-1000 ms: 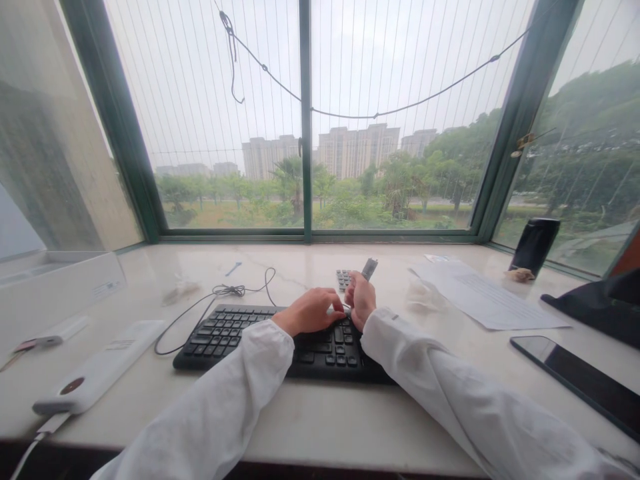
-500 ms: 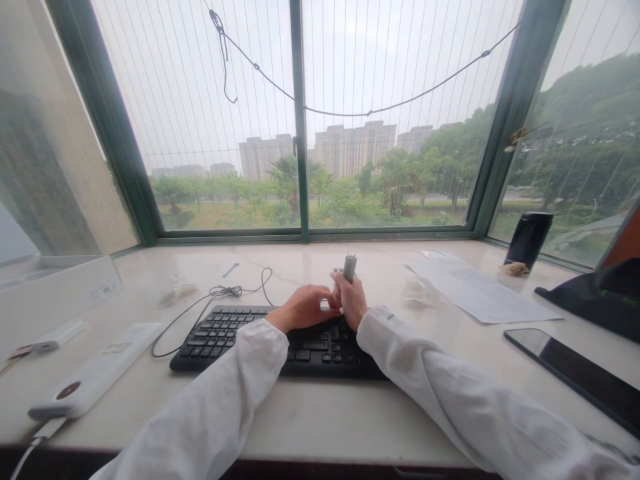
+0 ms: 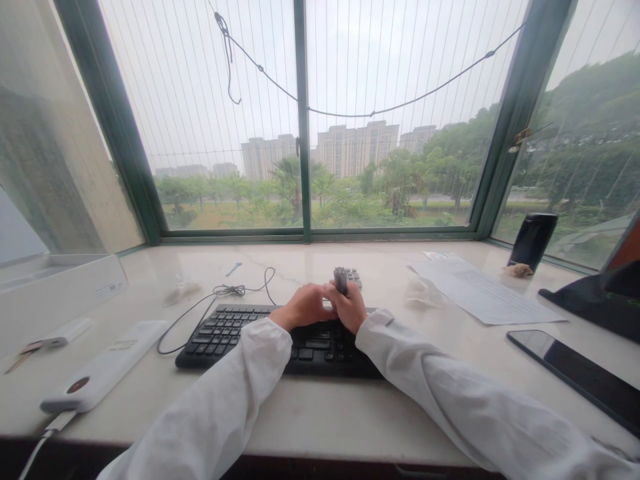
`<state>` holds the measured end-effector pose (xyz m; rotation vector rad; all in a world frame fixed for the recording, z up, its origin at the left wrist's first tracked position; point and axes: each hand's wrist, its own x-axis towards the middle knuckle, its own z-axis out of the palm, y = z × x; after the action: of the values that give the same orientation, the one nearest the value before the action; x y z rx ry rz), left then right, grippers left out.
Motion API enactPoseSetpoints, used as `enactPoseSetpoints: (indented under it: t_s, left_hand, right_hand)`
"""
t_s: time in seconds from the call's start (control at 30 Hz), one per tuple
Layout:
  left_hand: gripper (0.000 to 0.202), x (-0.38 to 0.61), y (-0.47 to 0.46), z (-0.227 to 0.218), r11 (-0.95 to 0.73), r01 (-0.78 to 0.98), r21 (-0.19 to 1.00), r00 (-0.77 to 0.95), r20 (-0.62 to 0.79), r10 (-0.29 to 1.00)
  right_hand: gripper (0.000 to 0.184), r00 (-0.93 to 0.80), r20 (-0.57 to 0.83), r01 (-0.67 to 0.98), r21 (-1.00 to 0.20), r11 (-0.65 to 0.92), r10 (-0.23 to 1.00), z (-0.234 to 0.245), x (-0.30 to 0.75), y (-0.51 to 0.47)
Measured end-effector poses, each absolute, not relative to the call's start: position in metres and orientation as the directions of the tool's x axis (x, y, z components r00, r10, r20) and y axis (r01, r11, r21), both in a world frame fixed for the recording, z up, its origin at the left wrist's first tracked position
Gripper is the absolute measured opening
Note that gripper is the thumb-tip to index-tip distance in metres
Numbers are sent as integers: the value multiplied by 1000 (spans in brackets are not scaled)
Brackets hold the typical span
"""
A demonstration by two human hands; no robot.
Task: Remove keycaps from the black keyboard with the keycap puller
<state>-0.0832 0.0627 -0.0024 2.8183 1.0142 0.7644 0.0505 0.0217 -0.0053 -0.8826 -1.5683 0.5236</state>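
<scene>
My right hand [image 3: 350, 310] is closed around a dark grey upright tool [image 3: 341, 280] with a knobbly top; its lower part is hidden in the fingers. Against it, my left hand [image 3: 305, 307] has its fingers curled, thumb and fingertips meeting the right hand. Whatever lies between those fingertips is hidden. Both hands are over the black keyboard [image 3: 215, 333], which lies flat on the white counter. Just behind my right hand, a group of small dark and light pieces [image 3: 355, 277] shows partly.
At left are a white box [image 3: 100, 283], a small white device [image 3: 70, 331] and a white power bank [image 3: 110, 363]. The keyboard cable [image 3: 233, 291] lies coiled behind. To the right are a plastic bag [image 3: 423, 293], printed paper [image 3: 480, 293], a phone [image 3: 565, 373] and a dark can [image 3: 533, 241].
The grey tool has tilted and sunk lower in my right hand. More of the small pieces behind the hand now shows. The whole view has shifted slightly.
</scene>
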Motion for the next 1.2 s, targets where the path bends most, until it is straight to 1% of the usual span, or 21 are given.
enactPoseSetpoints:
  t_s: [0.13,0.2,0.33,0.47,0.53,0.6,0.7,0.8,0.9,1.1,1.2]
  left_hand:
    - [22,-84,63,-2,-781,604,157,679,412,608]
    - [22,-83,62,-2,-787,598,153,679,425,599]
    - [18,-81,56,1,-802,563,199,663,470,582]
    - [9,-82,50,8,-809,538,238,615,545,569]
    - [10,-83,49,11,-802,547,239,574,591,567]
    - [12,-84,48,13,-790,567,232,539,621,570]
    - [13,-83,48,13,-771,601,210,520,631,576]
    - [15,-80,46,13,-774,607,184,529,633,565]
    - [17,-78,44,13,-785,597,165,540,640,546]
    - [16,-78,44,14,-803,565,190,518,676,524]
    - [14,-79,45,14,-793,575,202,501,680,536]
  right_hand:
    - [40,-67,702,332,-655,679,709,-2,48,13]
    - [40,-52,714,349,-642,682,698,0,46,9]
    - [43,12,716,375,-650,661,698,9,49,5]
    - [41,-23,733,479,-589,651,680,21,70,10]
    - [42,32,712,567,-591,574,701,24,86,16]
    - [44,38,660,639,-593,489,750,26,100,24]
    - [43,-29,564,697,-580,422,825,22,113,33]
    - [43,-161,467,709,-559,431,870,14,114,37]
    - [42,-232,435,689,-558,462,870,8,110,37]
    - [40,-238,448,663,-574,481,862,9,110,37]
    - [34,-224,452,662,-580,475,864,9,113,39]
